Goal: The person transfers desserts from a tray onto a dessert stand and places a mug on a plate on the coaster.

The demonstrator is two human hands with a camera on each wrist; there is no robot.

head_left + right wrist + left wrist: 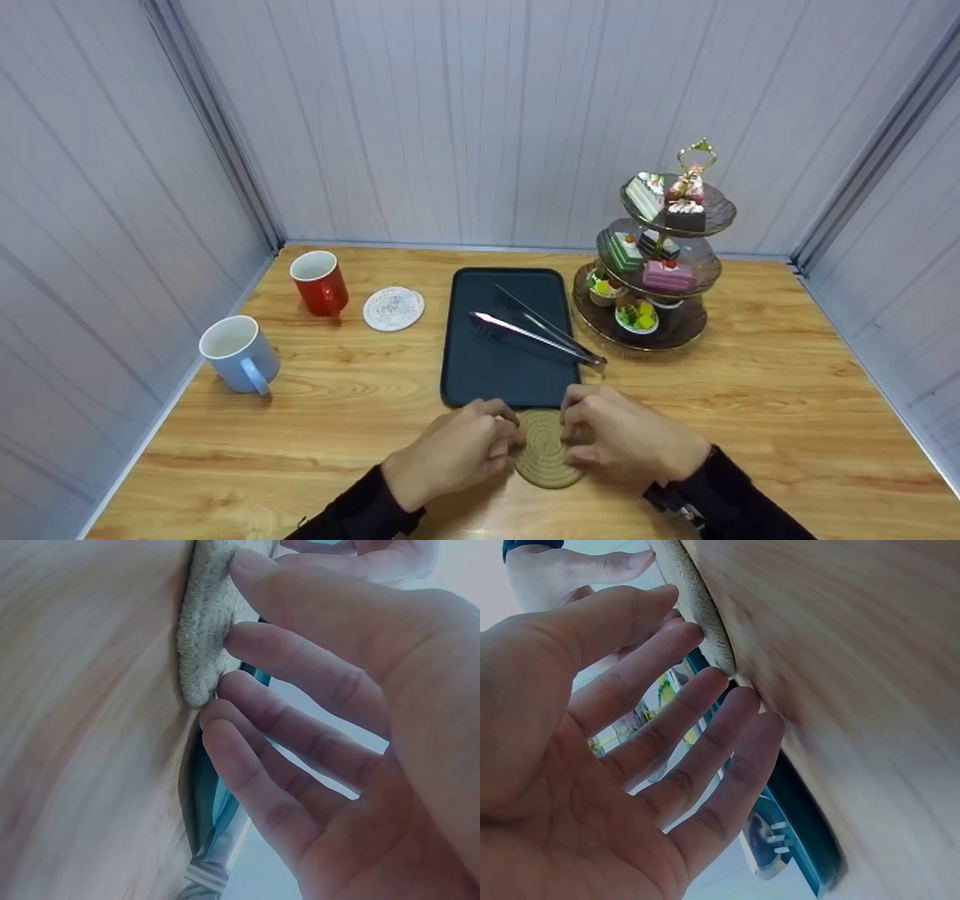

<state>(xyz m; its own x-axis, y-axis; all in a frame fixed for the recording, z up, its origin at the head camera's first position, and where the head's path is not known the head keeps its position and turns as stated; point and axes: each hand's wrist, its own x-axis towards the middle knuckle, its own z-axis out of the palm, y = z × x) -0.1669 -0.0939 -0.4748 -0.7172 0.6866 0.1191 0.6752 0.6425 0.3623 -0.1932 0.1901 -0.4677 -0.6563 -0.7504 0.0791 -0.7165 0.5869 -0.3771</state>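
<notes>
A round woven tan coaster (pixel 548 448) lies on the wooden table, just in front of a dark rectangular tray (pixel 491 375). At its left edge is my left hand (pixel 465 450), palm turned inward; in the left wrist view its fingers (pixel 727 735) are loosely extended beside the rim. From the other side my right hand (pixel 626 435) meets the coaster. The right wrist view has its thumb and index fingertip against the coaster (pixel 210 622), with the other fingers loosely bent along the edge. Metal tongs (pixel 540 337) lie across the tray, their joined end over its right rim.
A three-tier stand (pixel 641 341) with several cakes and tarts is at the back right. On the left are a red mug (pixel 319 285), a light blue mug (pixel 240 356) and a white patterned coaster (pixel 394 308). Pale panel walls (pixel 480 135) enclose the table's back and sides.
</notes>
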